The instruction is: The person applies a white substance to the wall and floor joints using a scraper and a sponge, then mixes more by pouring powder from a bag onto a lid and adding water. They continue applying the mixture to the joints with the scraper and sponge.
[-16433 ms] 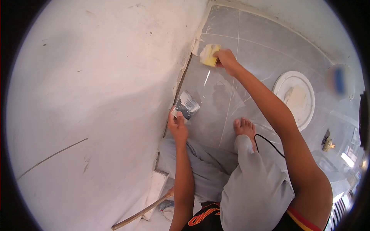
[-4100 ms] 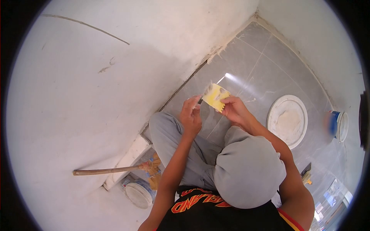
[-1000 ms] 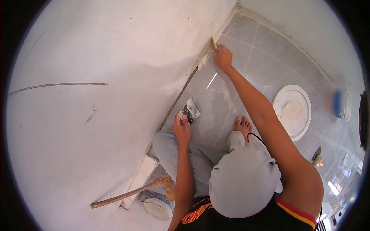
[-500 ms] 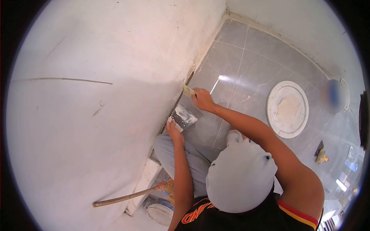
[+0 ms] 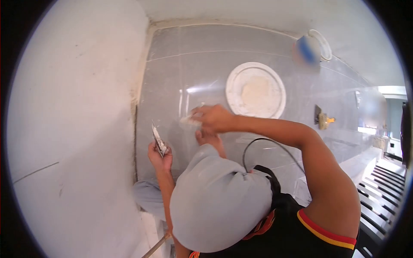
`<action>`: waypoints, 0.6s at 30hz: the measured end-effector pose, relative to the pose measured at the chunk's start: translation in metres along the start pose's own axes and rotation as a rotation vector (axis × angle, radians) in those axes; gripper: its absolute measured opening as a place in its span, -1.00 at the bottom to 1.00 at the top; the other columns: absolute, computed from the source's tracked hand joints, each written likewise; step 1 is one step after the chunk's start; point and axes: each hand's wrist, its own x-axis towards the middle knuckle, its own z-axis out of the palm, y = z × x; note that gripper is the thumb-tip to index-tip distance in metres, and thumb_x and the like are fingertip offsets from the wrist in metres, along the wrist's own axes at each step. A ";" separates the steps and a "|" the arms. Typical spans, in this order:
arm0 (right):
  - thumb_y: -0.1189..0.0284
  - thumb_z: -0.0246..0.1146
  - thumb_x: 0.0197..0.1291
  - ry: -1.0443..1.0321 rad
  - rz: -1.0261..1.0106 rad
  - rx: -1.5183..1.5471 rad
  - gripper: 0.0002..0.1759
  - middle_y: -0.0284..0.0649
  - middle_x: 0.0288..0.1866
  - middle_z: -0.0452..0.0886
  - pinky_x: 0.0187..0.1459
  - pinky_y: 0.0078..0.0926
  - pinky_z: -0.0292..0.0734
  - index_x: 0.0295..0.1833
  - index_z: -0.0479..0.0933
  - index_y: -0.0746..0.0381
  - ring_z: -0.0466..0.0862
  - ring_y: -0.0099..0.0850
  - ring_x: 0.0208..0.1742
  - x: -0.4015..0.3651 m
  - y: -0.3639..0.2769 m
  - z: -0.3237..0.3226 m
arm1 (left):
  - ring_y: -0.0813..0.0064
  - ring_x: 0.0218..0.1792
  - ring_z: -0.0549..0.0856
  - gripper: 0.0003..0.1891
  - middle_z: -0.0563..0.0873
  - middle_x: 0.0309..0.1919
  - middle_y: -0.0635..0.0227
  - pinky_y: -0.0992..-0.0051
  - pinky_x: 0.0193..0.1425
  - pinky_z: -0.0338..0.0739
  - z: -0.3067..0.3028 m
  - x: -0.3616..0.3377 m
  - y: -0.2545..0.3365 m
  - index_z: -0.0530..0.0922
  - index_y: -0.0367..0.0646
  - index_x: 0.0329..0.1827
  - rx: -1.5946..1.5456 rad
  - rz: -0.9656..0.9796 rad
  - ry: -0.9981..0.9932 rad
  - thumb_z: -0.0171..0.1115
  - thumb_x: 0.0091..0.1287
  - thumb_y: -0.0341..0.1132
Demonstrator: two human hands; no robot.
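My left hand [image 5: 161,159] grips a broad putty knife [image 5: 158,139], now seen nearly edge-on, with white filler on its blade. It is held above the grey tiles, a little out from the wall. My right hand [image 5: 217,118] is closed on a small pale scraper [image 5: 189,121], smeared by motion. Just below that hand, a bare foot [image 5: 211,141] rests on the floor. The round white lid [image 5: 278,92], with a dried beige patch in its middle, lies beyond my right hand. A dark gap [image 5: 135,142] runs along the foot of the left wall.
Grey tiles [image 5: 172,69] cover the floor between white walls. At the back right is a blue and white bucket [image 5: 306,50], partly blurred. Another putty knife [image 5: 322,120] lies to the right. A wooden stick [image 5: 157,246] slants at the bottom, and dark slats [image 5: 383,193] stand at right.
My right hand has moved away from the wall gap with the small scraper and is over the foot. My left hand has tilted the putty knife edge-on. The view has swung right.
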 end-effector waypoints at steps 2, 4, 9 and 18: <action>0.44 0.09 -0.07 0.095 0.314 0.028 -0.60 -0.12 -0.03 0.53 -0.12 -0.27 0.48 -0.03 0.51 0.23 0.55 -0.18 -0.07 -0.039 0.046 -0.020 | 0.41 -0.20 0.60 -0.73 0.60 -0.20 0.25 0.45 -0.13 0.51 0.032 0.020 -0.021 0.46 -0.26 -0.08 0.092 0.044 0.032 -0.06 0.26 -0.30; 0.43 0.09 -0.06 0.034 0.577 -0.125 -0.68 -0.03 -0.13 0.56 -0.12 -0.20 0.45 -0.14 0.51 0.28 0.56 -0.11 -0.12 -0.082 0.104 -0.047 | 0.42 -0.26 0.57 -0.77 0.58 -0.30 0.30 0.45 -0.15 0.47 0.073 0.053 -0.060 0.48 -0.25 -0.15 0.270 0.031 0.321 -0.01 0.23 -0.33; 0.41 0.05 -0.02 -0.012 1.033 -0.268 -0.71 0.09 -0.18 0.57 -0.10 -0.10 0.47 -0.18 0.51 0.32 0.58 -0.02 -0.16 -0.148 0.167 -0.087 | 0.48 -0.18 0.55 -0.78 0.58 -0.24 0.33 0.47 -0.03 0.43 0.007 0.143 -0.155 0.47 -0.22 -0.09 0.609 -0.052 0.137 -0.01 0.25 -0.35; 0.51 0.08 -0.09 -0.043 1.200 -0.372 -0.79 0.10 -0.23 0.55 -0.13 -0.16 0.50 -0.31 0.50 0.38 0.60 -0.02 -0.20 -0.125 0.173 -0.037 | 0.53 -0.22 0.55 -0.81 0.56 -0.24 0.40 0.55 -0.09 0.43 -0.003 0.146 -0.211 0.45 -0.18 -0.10 0.390 -0.128 0.169 -0.05 0.28 -0.36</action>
